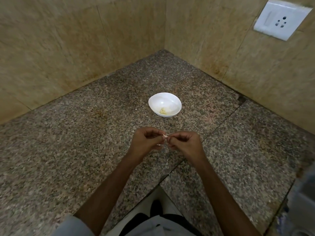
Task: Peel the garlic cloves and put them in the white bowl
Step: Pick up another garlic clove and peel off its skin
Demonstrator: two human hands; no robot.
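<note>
Garlic clove [165, 136] pinched between both hands at the centre of the frame.
The left hand [146, 142] and right hand [185, 143] meet fingertip to fingertip, fingers curled, each gripping the small pale clove above the speckled granite counter [85, 133]. Higher in the frame the white bowl [163, 99] stands on the counter with pale peeled pieces [163, 111] inside. A wall socket [281, 18] sits at upper right.
</note>
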